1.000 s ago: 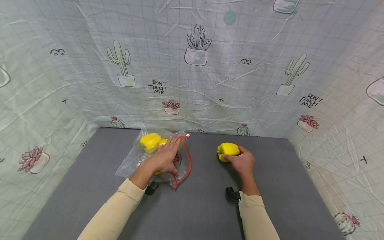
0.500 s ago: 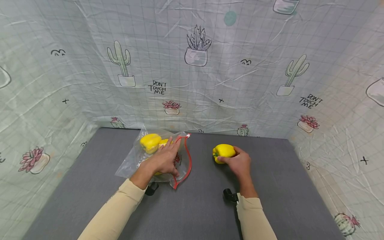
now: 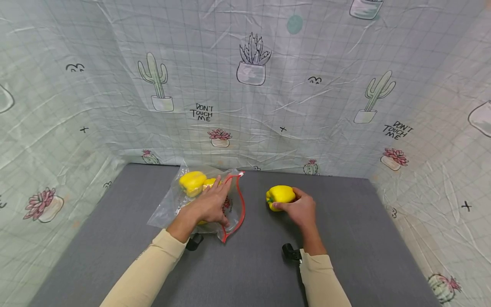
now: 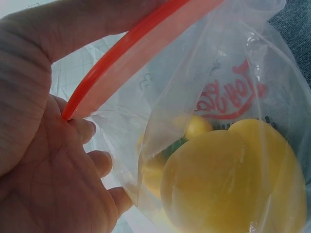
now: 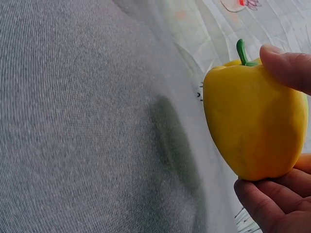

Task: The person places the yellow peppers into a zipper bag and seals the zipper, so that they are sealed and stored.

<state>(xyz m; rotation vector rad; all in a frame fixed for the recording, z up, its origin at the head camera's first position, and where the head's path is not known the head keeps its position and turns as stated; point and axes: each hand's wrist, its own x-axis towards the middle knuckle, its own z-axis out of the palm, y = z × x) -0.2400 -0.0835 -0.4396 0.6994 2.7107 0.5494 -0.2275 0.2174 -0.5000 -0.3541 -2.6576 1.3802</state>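
Observation:
My right hand [image 3: 304,211] grips a yellow bell pepper [image 3: 281,197] with a short green stem. In the right wrist view, the thumb lies by the stem end of the pepper [image 5: 255,121] and fingers support its other side; a shadow falls on the cloth beside it. My left hand [image 3: 209,207] is spread over a clear zip bag [image 3: 165,213], thumb apart from the fingers at its red-edged mouth. Inside the bag lie several yellow peppers [image 3: 193,183], partly hidden by that hand. The left wrist view shows the red zip edge [image 4: 112,60] along the thumb.
A dark grey cloth-covered table [image 3: 245,268] lies under both hands. Around it hangs a pale curtain [image 3: 284,106] printed with cacti, close behind the bag. Black wrist cameras sit below each hand, the right one [image 3: 291,252] low over the table.
My right hand has carried the yellow bell pepper left and slightly nearer to me, toward the bag's mouth. My left hand and the bag have stayed in place.

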